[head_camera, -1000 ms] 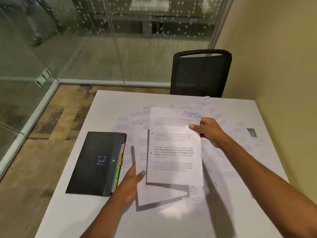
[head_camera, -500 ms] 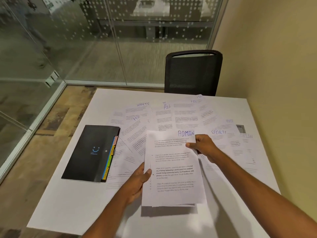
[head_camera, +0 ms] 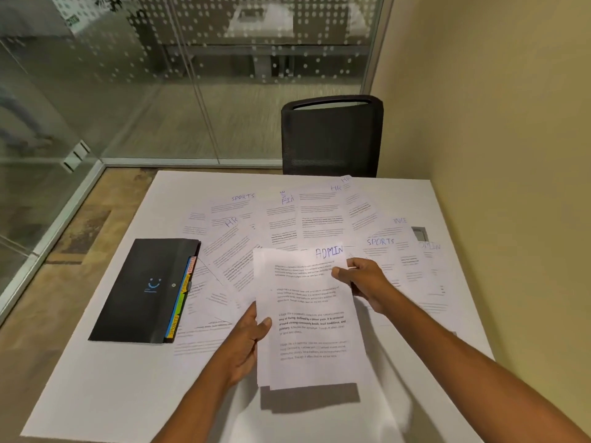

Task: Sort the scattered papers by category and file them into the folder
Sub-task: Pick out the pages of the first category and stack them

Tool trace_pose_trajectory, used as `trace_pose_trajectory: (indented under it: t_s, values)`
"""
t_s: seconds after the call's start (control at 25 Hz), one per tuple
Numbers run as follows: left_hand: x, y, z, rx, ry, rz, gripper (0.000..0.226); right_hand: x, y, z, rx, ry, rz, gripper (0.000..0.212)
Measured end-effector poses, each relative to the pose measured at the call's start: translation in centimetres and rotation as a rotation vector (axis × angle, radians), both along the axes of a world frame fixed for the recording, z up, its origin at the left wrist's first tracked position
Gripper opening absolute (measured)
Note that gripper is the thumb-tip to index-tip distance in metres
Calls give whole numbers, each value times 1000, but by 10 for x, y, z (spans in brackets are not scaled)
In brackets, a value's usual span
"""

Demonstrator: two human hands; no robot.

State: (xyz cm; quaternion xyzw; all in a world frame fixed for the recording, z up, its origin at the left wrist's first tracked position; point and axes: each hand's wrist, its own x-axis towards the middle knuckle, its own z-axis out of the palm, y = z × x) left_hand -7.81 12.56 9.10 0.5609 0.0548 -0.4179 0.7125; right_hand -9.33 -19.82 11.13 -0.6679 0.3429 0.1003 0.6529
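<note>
- The left grip pinched the ADMIN stack at its left edge, thumb on top. The right grip pinched its top right corner.
- A second earlier, the ADMIN sheet hung apart above another sheet. Now both sat together as one stack, right of the folder.
- The folder lay closed on the worktop, coloured tabs toward the stack.
- Beyond and right of the folder, loose papers marked SPORTS and HR remained scattered.
- Sorting seemed under way, with nothing filed yet.

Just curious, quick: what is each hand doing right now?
Left hand: holds the ADMIN papers by their left edge.
Right hand: pinches the same papers near the top.
</note>
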Motion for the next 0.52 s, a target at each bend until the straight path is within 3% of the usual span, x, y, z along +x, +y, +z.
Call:
trace_pose_trajectory:
  t_s: [0.12, 0.28, 0.36, 0.44, 0.52]
  values:
    - [1, -10, 4, -41, 9, -12, 52, -19, -8, -15, 53, 33, -76, 70]
    - [10, -17, 8, -63, 45, -16, 53, -47, 9, -18, 371, 190, -34, 46]
    - [18, -16, 8, -57, 68, -31, 53, -53, 16, -22, 534, 196, -112, 42]
    - [28, -14, 8, -51, 75, -53, 52, -52, 20, -23, 574, 121, -164, 37]
    - [37, -12, 10, -36, 82, -77, 49, -47, 26, -22, 549, 41, -160, 45]
